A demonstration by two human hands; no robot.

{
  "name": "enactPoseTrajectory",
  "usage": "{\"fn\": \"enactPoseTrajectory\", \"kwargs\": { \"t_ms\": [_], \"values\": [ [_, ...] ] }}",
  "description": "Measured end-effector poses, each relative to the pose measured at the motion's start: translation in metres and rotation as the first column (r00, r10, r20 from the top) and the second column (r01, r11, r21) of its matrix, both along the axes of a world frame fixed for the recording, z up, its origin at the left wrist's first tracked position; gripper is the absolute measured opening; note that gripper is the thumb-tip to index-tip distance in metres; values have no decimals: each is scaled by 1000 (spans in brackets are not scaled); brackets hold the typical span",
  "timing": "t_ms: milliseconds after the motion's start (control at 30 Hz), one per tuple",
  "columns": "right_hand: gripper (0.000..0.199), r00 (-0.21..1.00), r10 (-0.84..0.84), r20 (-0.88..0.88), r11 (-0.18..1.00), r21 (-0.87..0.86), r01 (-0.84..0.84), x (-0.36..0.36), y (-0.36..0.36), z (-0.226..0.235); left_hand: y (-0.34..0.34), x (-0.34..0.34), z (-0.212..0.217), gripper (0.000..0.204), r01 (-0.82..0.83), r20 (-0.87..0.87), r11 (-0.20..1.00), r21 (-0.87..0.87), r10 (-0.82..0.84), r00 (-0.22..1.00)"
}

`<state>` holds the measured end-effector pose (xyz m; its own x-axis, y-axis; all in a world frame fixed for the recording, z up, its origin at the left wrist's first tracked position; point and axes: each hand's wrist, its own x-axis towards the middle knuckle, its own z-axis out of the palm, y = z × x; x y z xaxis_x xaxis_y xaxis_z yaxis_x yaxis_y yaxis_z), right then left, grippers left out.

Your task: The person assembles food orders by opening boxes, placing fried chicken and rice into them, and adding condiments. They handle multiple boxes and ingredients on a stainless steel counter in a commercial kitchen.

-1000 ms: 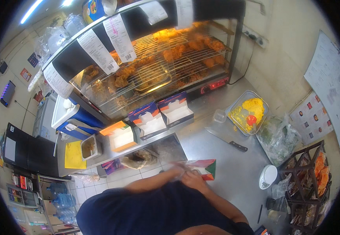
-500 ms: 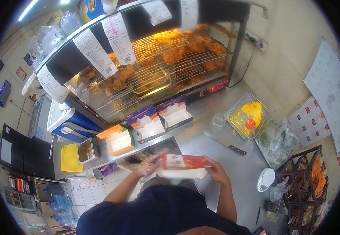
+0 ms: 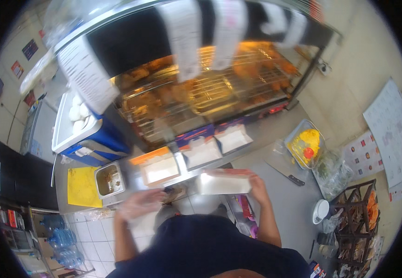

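Observation:
A red and white cardboard food box is in my right hand, gripped by its right end. Its pale side faces me and a strip of red shows along the top. My left hand, in a thin clear plastic glove, is apart from the box on the left. Its fingers look stretched out and hold nothing, though motion blurs them. Just beyond my hands, an orange-edged box, a dark blue box and another dark blue box stand in a row with lids raised, white inside.
Behind the boxes stands a lit warming cabinet of fried pieces, paper slips hanging over it. At left are a blue cooler, steel pan and yellow board. A knife, yellow-food tray and white scale lie right.
My left hand has let go of the box and moved left. The right hand keeps the box, now turned with its pale side showing. The whole view has shifted.

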<state>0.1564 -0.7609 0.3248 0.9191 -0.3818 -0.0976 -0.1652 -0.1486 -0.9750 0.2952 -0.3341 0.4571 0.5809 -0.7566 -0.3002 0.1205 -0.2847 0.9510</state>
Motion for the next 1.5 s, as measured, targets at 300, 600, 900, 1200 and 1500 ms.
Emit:
{"fn": "enactPoseTrajectory", "kwargs": {
  "t_ms": [300, 600, 900, 1200, 1500],
  "values": [
    [50, 789, -614, 6, 770, 228, 596, -19, 41, 7, 189, 262, 157, 54, -532, 507, 728, -433, 685, 524],
    [51, 607, -794, 1, 597, 182, 781, -41, 151, 28, 182, 508, -23, 74, -442, 528, 291, 849, -521, 671],
    [42, 376, -927, 0, 366, 228, 902, -114, 128, -43, 218, 467, 43, 80, -373, 828, 766, 523, -354, 435],
    [39, 402, -910, 105, 267, -594, 759, -246, 3, -94, 167, 171, 125, 81, -611, 61, 569, -550, 757, 650],
    [46, 608, -788, -95, 528, -613, 588, -228, -21, -59, -278, -78, -66, 82, 382, 133, 912, -150, -364, 922]
  ]
}}
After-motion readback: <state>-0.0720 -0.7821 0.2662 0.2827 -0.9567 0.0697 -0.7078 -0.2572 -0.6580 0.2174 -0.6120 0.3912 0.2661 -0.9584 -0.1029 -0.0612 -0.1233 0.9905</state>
